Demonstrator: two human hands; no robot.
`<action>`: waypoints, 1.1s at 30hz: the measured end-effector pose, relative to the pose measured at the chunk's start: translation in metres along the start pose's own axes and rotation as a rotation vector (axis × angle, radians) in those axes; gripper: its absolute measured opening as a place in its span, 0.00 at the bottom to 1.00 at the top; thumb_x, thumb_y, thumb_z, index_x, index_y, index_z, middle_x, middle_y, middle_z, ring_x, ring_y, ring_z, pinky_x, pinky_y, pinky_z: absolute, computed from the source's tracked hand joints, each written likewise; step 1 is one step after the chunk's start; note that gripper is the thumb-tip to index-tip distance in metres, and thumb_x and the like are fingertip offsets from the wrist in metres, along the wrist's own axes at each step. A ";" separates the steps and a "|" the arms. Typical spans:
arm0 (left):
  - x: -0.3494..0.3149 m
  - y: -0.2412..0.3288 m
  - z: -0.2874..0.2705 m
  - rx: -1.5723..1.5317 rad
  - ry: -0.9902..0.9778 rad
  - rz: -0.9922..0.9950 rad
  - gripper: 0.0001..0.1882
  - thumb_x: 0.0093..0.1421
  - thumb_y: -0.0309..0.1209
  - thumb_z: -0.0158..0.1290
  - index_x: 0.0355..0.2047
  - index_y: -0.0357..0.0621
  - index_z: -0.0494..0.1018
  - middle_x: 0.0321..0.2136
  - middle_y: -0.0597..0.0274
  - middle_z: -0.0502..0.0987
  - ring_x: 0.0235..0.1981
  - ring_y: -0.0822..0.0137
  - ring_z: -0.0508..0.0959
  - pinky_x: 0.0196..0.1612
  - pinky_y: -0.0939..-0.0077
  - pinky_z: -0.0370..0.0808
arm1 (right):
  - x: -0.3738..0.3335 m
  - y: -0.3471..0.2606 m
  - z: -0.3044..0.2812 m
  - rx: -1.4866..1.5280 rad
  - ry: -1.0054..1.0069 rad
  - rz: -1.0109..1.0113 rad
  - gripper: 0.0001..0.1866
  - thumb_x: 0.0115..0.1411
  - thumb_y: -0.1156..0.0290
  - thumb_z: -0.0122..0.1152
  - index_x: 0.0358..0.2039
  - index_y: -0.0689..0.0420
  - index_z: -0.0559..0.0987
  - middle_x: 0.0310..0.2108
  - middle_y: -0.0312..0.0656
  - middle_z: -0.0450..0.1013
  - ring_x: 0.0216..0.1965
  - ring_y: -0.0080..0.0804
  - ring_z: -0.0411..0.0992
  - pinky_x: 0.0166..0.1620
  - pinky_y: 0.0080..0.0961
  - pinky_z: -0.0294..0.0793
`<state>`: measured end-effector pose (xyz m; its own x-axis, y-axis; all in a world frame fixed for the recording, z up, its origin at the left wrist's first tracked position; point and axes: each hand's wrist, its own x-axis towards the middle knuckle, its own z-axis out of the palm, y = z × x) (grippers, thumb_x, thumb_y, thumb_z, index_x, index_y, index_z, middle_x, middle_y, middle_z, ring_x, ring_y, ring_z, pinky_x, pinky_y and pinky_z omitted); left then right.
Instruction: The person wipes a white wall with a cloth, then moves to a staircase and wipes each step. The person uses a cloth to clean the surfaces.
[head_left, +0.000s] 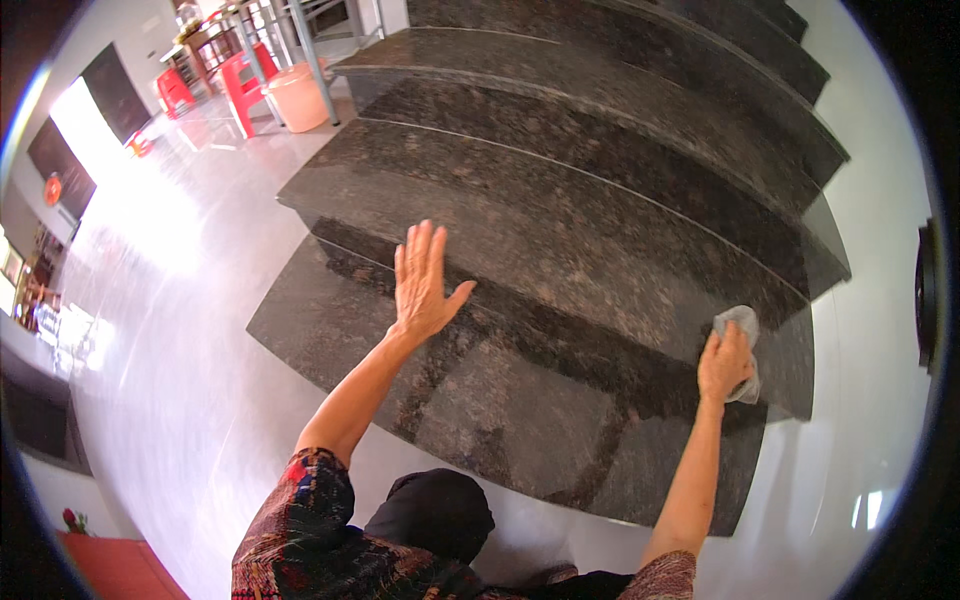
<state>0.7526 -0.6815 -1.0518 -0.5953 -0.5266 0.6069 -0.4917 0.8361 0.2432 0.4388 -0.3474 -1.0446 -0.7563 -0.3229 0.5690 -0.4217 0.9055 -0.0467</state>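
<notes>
Dark speckled stone stairs (520, 210) rise in front of me, with a thin pale line along the back of some treads. My left hand (421, 285) lies flat near the front edge of the second step, fingers stretched out and thumb apart, holding nothing. Toward the right end of that same step, my right hand (725, 365) grips a grey cloth (740, 335) pressed against the stone. Part of the cloth is hidden under my fingers. Below, the lowest step (520, 420) shows darker and lighter patches.
A white wall (870, 330) borders the stairs on the right. Glossy pale floor (180, 330) spreads to the left. Farther back stand red plastic stools (240, 95), a peach-coloured bucket (300, 98) and grey metal legs (312, 55). My dark-clad knee (435, 510) is close to the bottom step.
</notes>
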 end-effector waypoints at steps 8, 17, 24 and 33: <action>0.011 -0.013 0.021 -0.017 -0.164 0.070 0.41 0.54 0.47 0.54 0.63 0.43 0.52 0.64 0.53 0.51 0.66 0.51 0.47 0.66 0.49 0.40 | 0.000 -0.226 -0.006 0.600 -0.130 -0.504 0.18 0.54 0.67 0.59 0.45 0.53 0.72 0.43 0.41 0.68 0.48 0.42 0.65 0.45 0.49 0.61; 0.011 -0.002 0.028 -0.096 -0.102 0.009 0.45 0.44 0.39 0.59 0.62 0.43 0.53 0.63 0.54 0.54 0.66 0.52 0.49 0.65 0.46 0.39 | 0.030 -0.343 0.007 0.652 -0.415 -0.669 0.21 0.60 0.66 0.50 0.55 0.43 0.70 0.58 0.36 0.65 0.61 0.38 0.58 0.55 0.47 0.52; 0.008 -0.010 0.030 -0.071 -0.088 0.031 0.45 0.44 0.39 0.59 0.62 0.41 0.53 0.62 0.52 0.54 0.65 0.49 0.49 0.65 0.44 0.39 | 0.091 -0.229 0.057 0.413 -0.302 -0.251 0.17 0.61 0.60 0.52 0.52 0.38 0.71 0.57 0.32 0.67 0.59 0.40 0.59 0.56 0.55 0.48; 0.029 0.038 0.020 -0.125 -0.097 -0.021 0.38 0.50 0.49 0.58 0.55 0.40 0.62 0.57 0.51 0.61 0.62 0.47 0.55 0.64 0.45 0.40 | 0.103 -0.205 0.051 0.425 -0.338 -0.058 0.14 0.52 0.62 0.56 0.41 0.42 0.78 0.41 0.39 0.74 0.46 0.43 0.65 0.38 0.49 0.65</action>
<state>0.7035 -0.6678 -1.0404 -0.6476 -0.5514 0.5259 -0.4252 0.8342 0.3511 0.4218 -0.5807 -1.0178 -0.8146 -0.5032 0.2885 -0.5799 0.7152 -0.3901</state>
